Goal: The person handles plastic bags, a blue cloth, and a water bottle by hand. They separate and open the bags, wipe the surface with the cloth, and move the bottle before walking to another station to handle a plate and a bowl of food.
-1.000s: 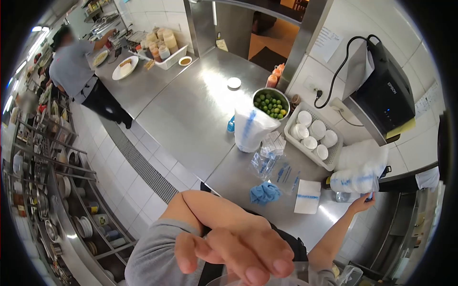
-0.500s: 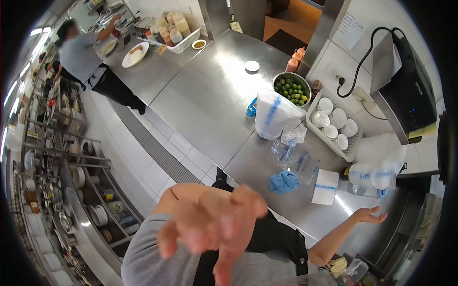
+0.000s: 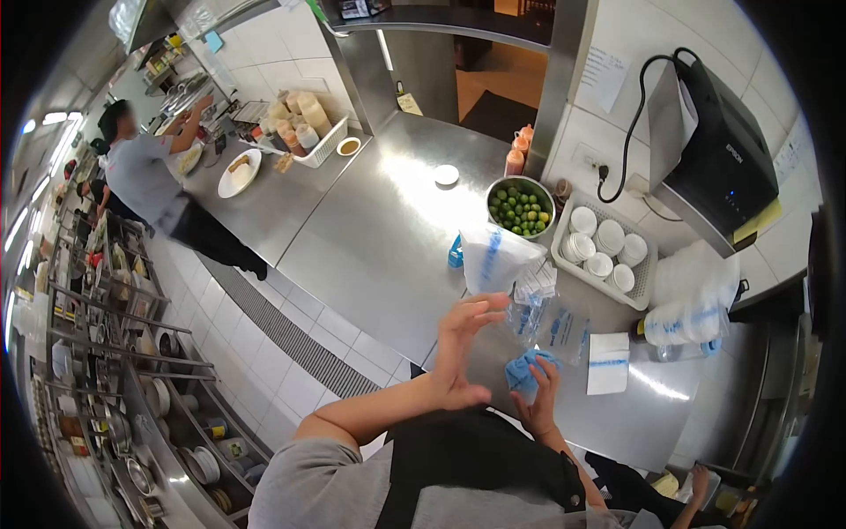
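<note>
A crumpled blue cloth (image 3: 522, 374) lies near the front edge of the steel counter. My right hand (image 3: 539, 404) has its fingers curled on the cloth's right side, gripping it. Raised over the counter's front edge, my left hand (image 3: 463, 353) is open, thumb and fingers spread in a wide curve with nothing between them. Behind it stands a white plastic bag (image 3: 498, 257) with blue print. Clear plastic bags (image 3: 564, 331) lie just beyond the cloth, and a white napkin stack (image 3: 608, 363) with a blue band lies to its right.
A bowl of limes (image 3: 522, 207), a basket (image 3: 652, 280) of white cups and a printer (image 3: 727, 167) are at the right. A plate of food (image 3: 240, 173) sits far left, near a co-worker (image 3: 145, 172). Another person's hand (image 3: 701, 483) shows at lower right.
My left hand has dropped from close before the camera to over the counter edge. My right hand has come left from beyond the napkins onto the blue cloth. The view has shifted.
</note>
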Available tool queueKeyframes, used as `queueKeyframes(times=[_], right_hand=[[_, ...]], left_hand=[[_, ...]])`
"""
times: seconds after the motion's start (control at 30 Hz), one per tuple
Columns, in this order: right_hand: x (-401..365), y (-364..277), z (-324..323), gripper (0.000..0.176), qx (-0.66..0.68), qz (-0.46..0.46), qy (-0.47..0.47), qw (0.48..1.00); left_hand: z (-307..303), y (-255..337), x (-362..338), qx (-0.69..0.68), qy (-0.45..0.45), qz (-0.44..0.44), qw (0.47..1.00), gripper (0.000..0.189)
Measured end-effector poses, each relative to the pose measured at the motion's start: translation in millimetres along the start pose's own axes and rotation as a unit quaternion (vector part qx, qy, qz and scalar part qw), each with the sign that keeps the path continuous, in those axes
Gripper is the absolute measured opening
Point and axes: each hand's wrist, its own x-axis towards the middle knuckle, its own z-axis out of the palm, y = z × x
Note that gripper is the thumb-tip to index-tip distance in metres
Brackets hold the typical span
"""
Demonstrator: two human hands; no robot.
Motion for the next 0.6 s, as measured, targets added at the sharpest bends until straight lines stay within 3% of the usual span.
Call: queueKeyframes(times=[0.07, 0.13, 0.23, 0.33, 0.37, 0.43, 0.53, 0.6], right_hand=[[22.3, -1.9, -5.8, 0.065, 0.076, -0.023, -0.007, 0.997], [53.9, -16.0, -24.5, 0.054, 0.102, -0.059, -0.004, 0.993], [117.9, -43.6, -65.5, 0.030, 0.100, -0.185, 0.020, 0.977], [172.9, -108.9, -120.5, 0.012, 0.116, -0.245, 0.093, 0.958], [188.4, -135.2, -142.0, 0.012, 0.131, -0.277, 0.106, 0.946], [207.9, -188.8, -188.2, 0.016, 0.064, -0.327, 0.059, 0.941], [222.0, -237.5, -193.5, 0.033, -0.022, -0.357, -0.006, 0.934], [222.7, -261.3, -186.6, 0.031, -0.084, -0.380, -0.092, 0.917]], left_hand=[[22.8, 33.8, 32.6, -0.045, 0.026, 0.152, 0.987, 0.104], [41.0, 68.0, 48.1, -0.121, 0.037, 0.238, 0.963, 0.095], [46.4, 109.2, 47.5, -0.258, 0.006, 0.266, 0.929, 0.060], [59.5, 145.8, 38.7, -0.273, 0.035, 0.220, 0.936, 0.065], [74.8, 140.7, 38.3, -0.249, 0.072, 0.251, 0.933, 0.080], [85.5, 135.4, 37.3, -0.222, 0.097, 0.280, 0.929, 0.093], [86.9, 123.7, 38.4, -0.218, 0.049, 0.276, 0.935, 0.085], [97.1, 121.8, 39.0, -0.226, 0.040, 0.265, 0.937, 0.083]])
